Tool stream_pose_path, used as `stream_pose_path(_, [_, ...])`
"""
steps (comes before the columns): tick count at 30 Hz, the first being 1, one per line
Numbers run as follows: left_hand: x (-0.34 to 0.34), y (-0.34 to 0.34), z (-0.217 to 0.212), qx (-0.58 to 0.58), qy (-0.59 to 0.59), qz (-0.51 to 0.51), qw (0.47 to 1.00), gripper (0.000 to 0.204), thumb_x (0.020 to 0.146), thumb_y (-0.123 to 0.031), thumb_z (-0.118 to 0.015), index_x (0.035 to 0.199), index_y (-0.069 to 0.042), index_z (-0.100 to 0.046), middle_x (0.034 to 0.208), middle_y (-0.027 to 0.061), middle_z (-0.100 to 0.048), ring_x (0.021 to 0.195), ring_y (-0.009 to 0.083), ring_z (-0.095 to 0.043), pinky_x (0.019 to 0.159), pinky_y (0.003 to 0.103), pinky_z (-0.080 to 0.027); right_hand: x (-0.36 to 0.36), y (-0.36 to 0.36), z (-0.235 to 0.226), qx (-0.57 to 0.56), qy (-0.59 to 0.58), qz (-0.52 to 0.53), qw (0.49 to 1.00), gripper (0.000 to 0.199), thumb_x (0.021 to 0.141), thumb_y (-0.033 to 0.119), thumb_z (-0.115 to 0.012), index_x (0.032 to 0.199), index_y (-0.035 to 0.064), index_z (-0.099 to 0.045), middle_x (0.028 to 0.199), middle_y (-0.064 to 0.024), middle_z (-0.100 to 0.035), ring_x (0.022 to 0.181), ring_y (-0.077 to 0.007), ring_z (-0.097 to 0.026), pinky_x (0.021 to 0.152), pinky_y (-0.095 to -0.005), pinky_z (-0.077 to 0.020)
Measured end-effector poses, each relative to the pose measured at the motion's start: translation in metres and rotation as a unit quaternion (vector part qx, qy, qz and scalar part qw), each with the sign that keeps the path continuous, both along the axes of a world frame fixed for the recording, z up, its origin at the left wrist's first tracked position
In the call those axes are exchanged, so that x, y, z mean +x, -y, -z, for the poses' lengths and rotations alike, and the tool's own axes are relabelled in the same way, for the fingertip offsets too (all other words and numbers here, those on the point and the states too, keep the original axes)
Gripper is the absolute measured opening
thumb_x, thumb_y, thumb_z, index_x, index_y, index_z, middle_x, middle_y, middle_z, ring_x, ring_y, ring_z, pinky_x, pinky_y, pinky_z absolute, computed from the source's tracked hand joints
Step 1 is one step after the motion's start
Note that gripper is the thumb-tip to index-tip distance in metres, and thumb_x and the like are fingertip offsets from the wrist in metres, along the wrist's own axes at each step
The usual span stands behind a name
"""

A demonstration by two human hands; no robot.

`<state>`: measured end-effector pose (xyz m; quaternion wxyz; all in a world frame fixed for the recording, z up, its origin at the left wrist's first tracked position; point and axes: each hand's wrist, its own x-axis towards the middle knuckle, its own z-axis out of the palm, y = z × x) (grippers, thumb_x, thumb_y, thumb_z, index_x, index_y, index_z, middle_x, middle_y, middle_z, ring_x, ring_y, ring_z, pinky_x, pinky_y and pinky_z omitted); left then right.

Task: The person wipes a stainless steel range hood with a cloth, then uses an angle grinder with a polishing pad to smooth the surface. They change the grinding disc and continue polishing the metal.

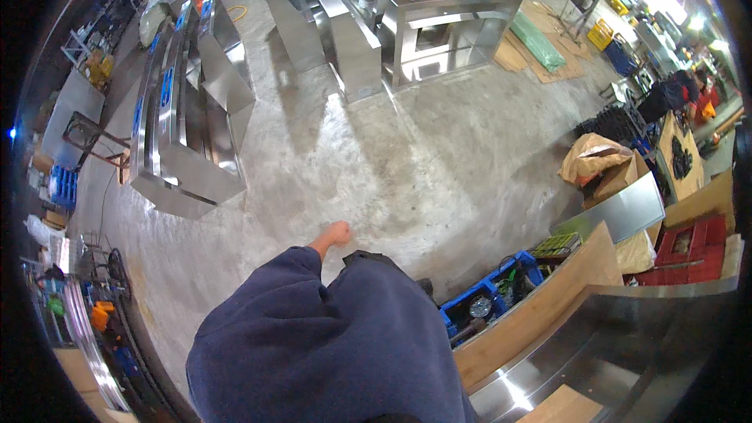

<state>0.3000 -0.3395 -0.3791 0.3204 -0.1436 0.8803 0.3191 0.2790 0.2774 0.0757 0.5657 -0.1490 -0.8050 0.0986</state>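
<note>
My left hand (337, 233) reaches out past the dark blue sleeve (262, 290), low over the grey concrete floor (313, 157). Its fingers look curled in, and no object shows in it. My right hand is out of sight, hidden by my body or outside the picture. Nearest on the left stand long stainless steel cabinets (188, 164) with blue labels on their edges. Ahead, a steel frame with an open front (450, 35) stands beside tall steel panels (345, 39).
To my right are blue crates (478, 301) of tools and parts, a wooden board (540, 305) and a steel worktop (595, 345). Cardboard and brown paper (599, 160) lie beyond. A green wrapped bundle (538, 41) rests on flat cardboard. A person (670, 98) is at far right.
</note>
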Motion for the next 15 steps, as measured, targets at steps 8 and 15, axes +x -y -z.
stream_pose_path(8, [0.013,-0.084,-0.022,0.143,0.058,-0.205,0.966,0.026,0.091,-0.018,-0.055,0.086,0.002,-0.070,0.073,0.0141,-0.071,0.065,0.0238,-0.071,0.060,0.041,-0.057,-0.036,-0.032,0.007,-0.020,-0.018,-0.036,0.999,0.033,0.103,0.015,-0.052,0.128,-0.0074,-0.058,0.119,-0.0259,-0.062,0.114,-0.0414,-0.058,0.100,-0.0495,-0.0452])
stream_pose_path(15, [-0.046,-0.126,-0.029,0.101,-0.090,-0.169,0.976,0.026,0.091,-0.020,-0.056,0.090,-0.001,-0.074,0.078,0.0137,-0.075,0.068,0.0240,-0.074,0.070,0.042,-0.058,-0.048,-0.054,0.006,-0.020,-0.023,-0.043,0.999,0.035,0.103,0.014,-0.051,0.129,-0.0088,-0.057,0.117,-0.0279,-0.063,0.113,-0.0437,-0.058,0.098,-0.0508,-0.0455])
